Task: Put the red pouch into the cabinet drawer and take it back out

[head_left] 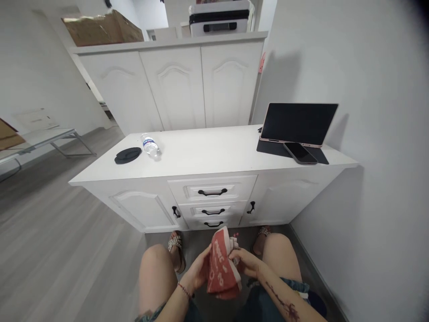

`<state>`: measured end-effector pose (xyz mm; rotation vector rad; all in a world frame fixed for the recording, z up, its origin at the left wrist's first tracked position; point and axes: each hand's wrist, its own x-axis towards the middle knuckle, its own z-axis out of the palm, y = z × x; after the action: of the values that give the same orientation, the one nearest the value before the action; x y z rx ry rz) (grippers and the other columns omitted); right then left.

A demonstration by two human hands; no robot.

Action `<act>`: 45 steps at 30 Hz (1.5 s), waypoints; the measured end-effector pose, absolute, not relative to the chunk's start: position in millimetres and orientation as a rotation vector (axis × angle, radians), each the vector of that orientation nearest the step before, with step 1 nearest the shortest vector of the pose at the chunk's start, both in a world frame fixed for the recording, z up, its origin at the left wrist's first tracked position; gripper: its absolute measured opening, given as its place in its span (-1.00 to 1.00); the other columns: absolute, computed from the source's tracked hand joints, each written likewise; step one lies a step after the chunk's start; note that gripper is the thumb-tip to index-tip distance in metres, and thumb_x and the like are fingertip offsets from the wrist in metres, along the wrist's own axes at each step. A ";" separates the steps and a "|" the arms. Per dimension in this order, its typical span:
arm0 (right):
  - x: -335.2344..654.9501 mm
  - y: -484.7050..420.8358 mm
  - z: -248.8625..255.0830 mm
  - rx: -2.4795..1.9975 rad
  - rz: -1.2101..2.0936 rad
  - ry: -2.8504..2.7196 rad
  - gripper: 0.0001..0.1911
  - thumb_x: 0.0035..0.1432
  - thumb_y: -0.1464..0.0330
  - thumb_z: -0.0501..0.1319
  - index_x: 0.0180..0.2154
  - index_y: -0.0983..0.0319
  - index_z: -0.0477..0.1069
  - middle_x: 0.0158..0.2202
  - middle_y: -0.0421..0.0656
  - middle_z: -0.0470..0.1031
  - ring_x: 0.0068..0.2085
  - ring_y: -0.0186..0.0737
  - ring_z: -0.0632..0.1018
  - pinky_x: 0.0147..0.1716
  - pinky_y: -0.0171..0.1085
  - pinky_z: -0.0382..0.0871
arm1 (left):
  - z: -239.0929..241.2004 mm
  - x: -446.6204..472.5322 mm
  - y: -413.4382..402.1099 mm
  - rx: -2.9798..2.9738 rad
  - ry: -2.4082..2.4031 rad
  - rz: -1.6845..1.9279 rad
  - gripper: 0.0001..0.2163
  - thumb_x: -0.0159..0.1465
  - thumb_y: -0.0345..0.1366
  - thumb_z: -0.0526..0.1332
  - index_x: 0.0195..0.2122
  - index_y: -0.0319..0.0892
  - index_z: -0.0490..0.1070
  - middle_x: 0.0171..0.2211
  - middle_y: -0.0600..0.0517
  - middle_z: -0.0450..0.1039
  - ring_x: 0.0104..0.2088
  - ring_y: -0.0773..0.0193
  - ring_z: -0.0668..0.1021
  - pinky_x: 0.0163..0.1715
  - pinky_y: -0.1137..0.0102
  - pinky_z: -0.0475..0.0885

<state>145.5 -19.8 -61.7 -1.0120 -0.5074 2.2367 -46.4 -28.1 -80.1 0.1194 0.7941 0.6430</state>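
A folded red cloth with white lettering and a pale border hangs between my hands, above my lap. My left hand grips its left edge. On the other side, my right hand has its fingers closed at the cloth's right edge, by a bunched whitish part. Small pink bits show just above that bunch. Whether the bunch belongs to the red cloth, I cannot tell.
Ahead stands a white cabinet with black-handled drawers. On top are a black flat item, a plastic bottle lying down, a tablet and a phone. A wall rises at right.
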 end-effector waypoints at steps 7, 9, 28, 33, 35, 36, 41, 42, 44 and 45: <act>138.5 -29.9 -74.2 -0.991 2.192 -0.506 -0.71 -0.20 0.38 0.40 -0.33 0.25 0.46 -0.40 -0.17 0.59 -0.34 -0.20 0.58 -0.23 -0.26 0.41 | -81.0 -64.4 -61.1 -0.067 0.931 0.909 -0.71 0.13 -0.23 0.31 -0.13 -0.19 0.46 -0.23 -0.13 0.61 -0.12 -0.04 0.61 -0.04 0.13 0.44; 131.4 -31.1 -79.5 -1.021 2.148 -0.492 -0.70 -0.15 0.30 0.40 -0.33 0.25 0.46 -0.39 -0.15 0.59 -0.33 -0.20 0.59 -0.22 -0.26 0.41 | -80.8 -63.2 -61.7 -0.071 0.942 0.948 -0.69 0.13 -0.22 0.31 -0.10 -0.17 0.45 -0.24 -0.11 0.61 -0.12 -0.03 0.61 -0.04 0.11 0.44; 138.4 -26.2 -121.6 -1.288 1.534 -0.698 -0.48 -0.21 0.11 0.41 -0.23 0.12 0.26 -0.42 -0.29 0.50 -0.43 -0.29 0.46 -0.40 -0.34 0.27 | -84.7 -53.9 -49.4 -0.070 0.907 0.947 -0.62 0.14 0.02 0.23 -0.19 -0.19 0.49 -0.27 -0.14 0.60 -0.11 -0.06 0.59 -0.04 0.07 0.43; 142.2 -25.1 -127.1 -1.342 1.531 -0.853 -0.60 -0.22 0.04 0.39 -0.52 0.21 0.38 -0.55 -0.29 0.38 -0.46 -0.32 0.37 -0.43 -0.35 0.20 | -80.3 -55.9 -43.7 -0.160 0.921 1.035 -0.66 0.21 0.01 0.15 -0.24 -0.16 0.48 -0.27 -0.13 0.59 -0.07 -0.07 0.57 0.00 0.03 0.40; 140.8 -26.5 -130.3 -1.391 1.609 -0.901 -0.55 -0.22 -0.01 0.36 -0.56 0.24 0.39 -0.60 -0.29 0.33 -0.52 -0.36 0.30 -0.50 -0.35 0.14 | -80.2 -56.9 -42.4 -0.206 0.893 1.064 -0.69 0.23 -0.02 0.14 -0.31 -0.16 0.47 -0.28 -0.12 0.59 -0.05 -0.06 0.56 0.03 0.05 0.39; 139.6 -27.3 -131.9 -1.419 1.645 -0.900 -0.53 -0.24 -0.04 0.35 -0.54 0.25 0.40 -0.61 -0.29 0.33 -0.54 -0.37 0.28 -0.53 -0.35 0.11 | -80.5 -57.2 -42.3 -0.220 0.871 1.076 -0.70 0.24 -0.04 0.14 -0.34 -0.17 0.47 -0.28 -0.12 0.59 -0.04 -0.05 0.55 0.04 0.05 0.38; 135.6 -29.7 -134.5 -1.483 1.798 -0.876 -0.45 -0.31 -0.10 0.33 -0.48 0.24 0.39 -0.58 -0.28 0.34 -0.59 -0.36 0.29 -0.60 -0.33 0.12 | -81.4 -56.7 -44.9 -0.195 0.713 1.102 -0.78 0.21 -0.15 0.23 -0.37 -0.23 0.49 -0.27 -0.12 0.61 -0.03 -0.05 0.55 0.07 0.08 0.34; 135.9 -29.7 -133.8 -1.484 1.797 -0.899 -0.46 -0.30 -0.09 0.33 -0.48 0.23 0.39 -0.58 -0.28 0.33 -0.59 -0.36 0.29 -0.60 -0.33 0.12 | -81.5 -56.6 -45.3 -0.191 0.691 1.098 -0.78 0.20 -0.15 0.24 -0.38 -0.23 0.50 -0.26 -0.12 0.61 -0.03 -0.05 0.55 0.07 0.08 0.34; 137.3 -29.0 -131.8 -1.475 1.735 -0.978 -0.52 -0.28 -0.04 0.35 -0.53 0.23 0.36 -0.59 -0.29 0.30 -0.57 -0.37 0.27 -0.57 -0.33 0.11 | -81.9 -56.6 -45.5 -0.191 0.679 1.090 -0.78 0.19 -0.15 0.25 -0.40 -0.23 0.50 -0.25 -0.12 0.61 -0.04 -0.06 0.56 0.07 0.09 0.34; 138.3 -28.4 -130.7 -1.464 1.688 -1.019 -0.55 -0.27 -0.01 0.35 -0.56 0.23 0.35 -0.59 -0.30 0.28 -0.56 -0.37 0.26 -0.55 -0.33 0.11 | -82.3 -56.7 -45.3 -0.193 0.685 1.089 -0.78 0.19 -0.15 0.25 -0.40 -0.23 0.51 -0.25 -0.13 0.61 -0.04 -0.06 0.56 0.07 0.09 0.34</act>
<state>138.3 -28.4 -130.7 -1.4636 -1.0188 1.6875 -56.7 -45.3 -82.3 -0.1933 0.6854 1.0888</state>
